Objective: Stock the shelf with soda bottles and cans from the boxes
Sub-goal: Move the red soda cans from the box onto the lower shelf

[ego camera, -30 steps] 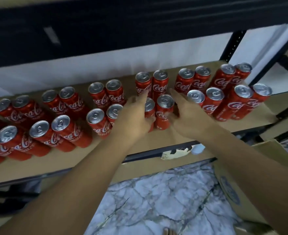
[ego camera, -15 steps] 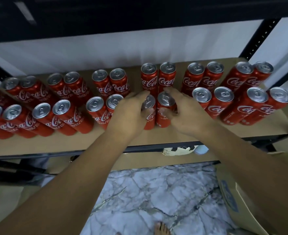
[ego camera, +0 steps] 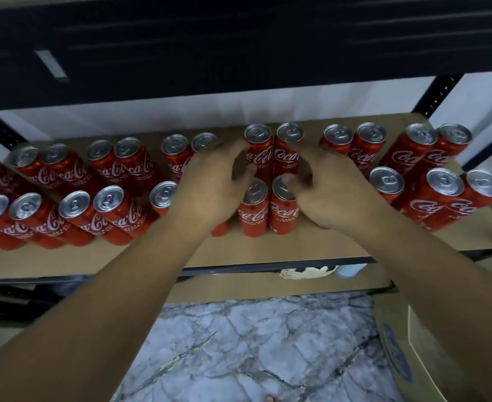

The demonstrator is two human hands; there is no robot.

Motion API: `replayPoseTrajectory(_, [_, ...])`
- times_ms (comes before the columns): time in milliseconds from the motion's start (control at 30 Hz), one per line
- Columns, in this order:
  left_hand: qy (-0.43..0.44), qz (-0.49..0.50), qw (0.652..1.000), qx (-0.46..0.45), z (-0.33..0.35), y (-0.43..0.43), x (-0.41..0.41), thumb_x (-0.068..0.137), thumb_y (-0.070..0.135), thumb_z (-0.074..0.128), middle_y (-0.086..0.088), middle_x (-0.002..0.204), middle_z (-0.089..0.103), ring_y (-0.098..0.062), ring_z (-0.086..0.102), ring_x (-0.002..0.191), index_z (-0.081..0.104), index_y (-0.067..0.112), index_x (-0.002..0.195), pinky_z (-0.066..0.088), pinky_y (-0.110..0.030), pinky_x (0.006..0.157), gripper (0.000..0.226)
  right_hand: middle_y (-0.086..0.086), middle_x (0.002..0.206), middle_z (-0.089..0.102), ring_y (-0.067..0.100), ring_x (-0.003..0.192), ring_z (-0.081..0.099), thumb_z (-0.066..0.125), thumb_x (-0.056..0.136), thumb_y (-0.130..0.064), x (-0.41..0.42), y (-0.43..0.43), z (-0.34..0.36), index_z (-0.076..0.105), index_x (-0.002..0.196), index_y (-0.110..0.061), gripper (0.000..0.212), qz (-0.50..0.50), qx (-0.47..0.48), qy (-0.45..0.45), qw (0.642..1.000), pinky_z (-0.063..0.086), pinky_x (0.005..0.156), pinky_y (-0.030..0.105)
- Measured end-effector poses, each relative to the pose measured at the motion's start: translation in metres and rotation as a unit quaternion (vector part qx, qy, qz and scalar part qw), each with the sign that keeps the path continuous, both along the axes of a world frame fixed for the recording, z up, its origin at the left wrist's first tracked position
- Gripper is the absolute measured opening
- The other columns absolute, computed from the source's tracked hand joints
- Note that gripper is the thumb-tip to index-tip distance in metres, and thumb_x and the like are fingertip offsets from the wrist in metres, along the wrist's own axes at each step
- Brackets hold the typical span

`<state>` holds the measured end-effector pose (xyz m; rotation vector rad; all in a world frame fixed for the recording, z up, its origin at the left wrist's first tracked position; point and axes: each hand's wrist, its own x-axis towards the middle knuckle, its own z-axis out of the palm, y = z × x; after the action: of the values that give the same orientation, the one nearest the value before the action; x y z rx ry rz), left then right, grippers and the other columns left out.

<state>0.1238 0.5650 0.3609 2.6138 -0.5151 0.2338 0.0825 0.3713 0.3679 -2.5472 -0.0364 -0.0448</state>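
On the shelf (ego camera: 268, 250) stand red cans (ego camera: 255, 211). The left hand (ego camera: 210, 187) and right hand (ego camera: 332, 195) are by the middle ones, too blurry to tell their grip.

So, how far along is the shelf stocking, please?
Done: two rows of red cans stand on the shelf. In hand: left hand and right hand flank the middle front pair, grips blurred. Left: no bottles shelved; the box hides its contents.

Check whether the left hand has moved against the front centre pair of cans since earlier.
Yes. The left hand has shifted left, off the front centre pair of cans; the pair's left can, partly covered earlier, now shows fully.
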Motion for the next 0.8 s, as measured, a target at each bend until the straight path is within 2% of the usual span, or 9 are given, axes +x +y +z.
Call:
replayPoseTrajectory(33, [-0.003, 0.002, 1.000, 0.012, 0.003, -0.004, 0.011, 0.098, 0.032, 0.062, -0.004, 0.121, 0.065, -0.021, 0.063, 0.104, 0.058, 0.023, 0.137, 0.043, -0.028, 0.082, 0.040, 0.008, 0.120, 0.065, 0.028, 0.111, 0.062, 0.061, 0.098, -0.028, 0.010, 0.000, 0.003, 0.049, 0.143, -0.023, 0.047, -0.004, -0.012, -0.011, 1.000, 0.050, 0.094, 0.036])
replayPoseTrajectory(67, [0.002, 0.001, 1.000, 0.027, 0.005, -0.009, 0.024, 0.098, 0.030, 0.063, -0.007, 0.124, 0.064, -0.023, 0.062, 0.109, 0.055, 0.022, 0.139, 0.043, -0.029, 0.085, 0.043, 0.010, 0.122, 0.065, 0.029, 0.111, 0.062, 0.060, 0.099, -0.025, 0.022, 0.000, 0.004, 0.050, 0.143, -0.020, 0.046, -0.007, -0.024, -0.014, 1.000, 0.051, 0.094, 0.039])
replayPoseTrajectory(167, [0.048, -0.015, 0.997, 0.060, 0.006, -0.027, 0.059, 0.094, 0.030, 0.070, -0.012, 0.138, 0.056, -0.028, 0.057, 0.122, 0.043, 0.019, 0.150, 0.045, -0.033, 0.091, 0.063, 0.013, 0.150, 0.046, 0.034, 0.135, 0.048, 0.061, 0.097, -0.018, 0.061, 0.001, 0.003, 0.035, 0.155, -0.021, 0.064, -0.012, -0.068, 0.018, 0.997, 0.043, 0.105, 0.040])
replayPoseTrajectory(233, [0.082, -0.035, 0.994, 0.070, 0.003, -0.035, 0.075, 0.090, 0.027, 0.077, -0.014, 0.143, 0.054, -0.032, 0.061, 0.117, 0.039, 0.016, 0.152, 0.050, -0.034, 0.091, 0.074, 0.017, 0.154, 0.040, 0.036, 0.139, 0.043, 0.063, 0.095, -0.013, 0.081, 0.004, 0.001, 0.025, 0.159, -0.017, 0.074, -0.022, -0.078, 0.052, 0.995, 0.043, 0.105, 0.040])
replayPoseTrajectory(300, [0.099, -0.052, 0.991, 0.074, -0.001, -0.038, 0.086, 0.087, 0.023, 0.079, -0.015, 0.141, 0.056, -0.032, 0.066, 0.107, 0.043, 0.014, 0.149, 0.053, -0.036, 0.090, 0.072, 0.019, 0.147, 0.046, 0.038, 0.133, 0.048, 0.063, 0.095, -0.013, 0.094, 0.007, -0.005, 0.030, 0.155, -0.012, 0.069, -0.005, -0.100, 0.069, 0.993, 0.045, 0.102, 0.041])
replayPoseTrajectory(367, [0.097, -0.060, 0.990, 0.080, -0.005, -0.041, 0.092, 0.089, 0.020, 0.077, -0.014, 0.131, 0.064, -0.028, 0.066, 0.101, 0.053, 0.012, 0.139, 0.047, -0.032, 0.083, 0.056, 0.019, 0.132, 0.055, 0.038, 0.122, 0.056, 0.061, 0.094, -0.013, 0.100, 0.006, -0.012, 0.045, 0.144, -0.009, 0.052, 0.025, -0.133, 0.062, 0.989, 0.050, 0.097, 0.044])
replayPoseTrajectory(500, [0.083, -0.051, 0.993, 0.067, -0.011, -0.042, 0.094, 0.090, 0.021, 0.075, -0.010, 0.122, 0.068, -0.027, 0.062, 0.112, 0.061, 0.012, 0.129, 0.040, -0.028, 0.086, 0.043, 0.016, 0.123, 0.064, 0.034, 0.113, 0.060, 0.060, 0.094, -0.010, 0.102, 0.002, -0.015, 0.054, 0.137, -0.008, 0.043, 0.027, -0.150, 0.033, 0.988, 0.052, 0.095, 0.044])
replayPoseTrajectory(733, [0.088, -0.050, 0.993, 0.057, -0.011, -0.031, 0.085, 0.090, 0.017, 0.074, -0.012, 0.129, 0.066, -0.030, 0.061, 0.120, 0.059, 0.011, 0.134, 0.041, -0.030, 0.092, 0.047, 0.013, 0.117, 0.067, 0.029, 0.105, 0.063, 0.060, 0.096, -0.015, 0.099, 0.002, -0.021, 0.058, 0.132, -0.009, 0.036, 0.033, -0.127, 0.014, 0.991, 0.051, 0.084, 0.034])
replayPoseTrajectory(800, [0.092, -0.048, 0.993, 0.053, -0.012, -0.028, 0.083, 0.090, 0.017, 0.074, -0.011, 0.131, 0.065, -0.029, 0.060, 0.121, 0.059, 0.011, 0.135, 0.041, -0.030, 0.092, 0.048, 0.012, 0.119, 0.067, 0.028, 0.106, 0.064, 0.062, 0.097, -0.018, 0.099, 0.002, -0.024, 0.059, 0.132, -0.009, 0.036, 0.026, -0.110, 0.006, 0.994, 0.053, 0.086, 0.034])
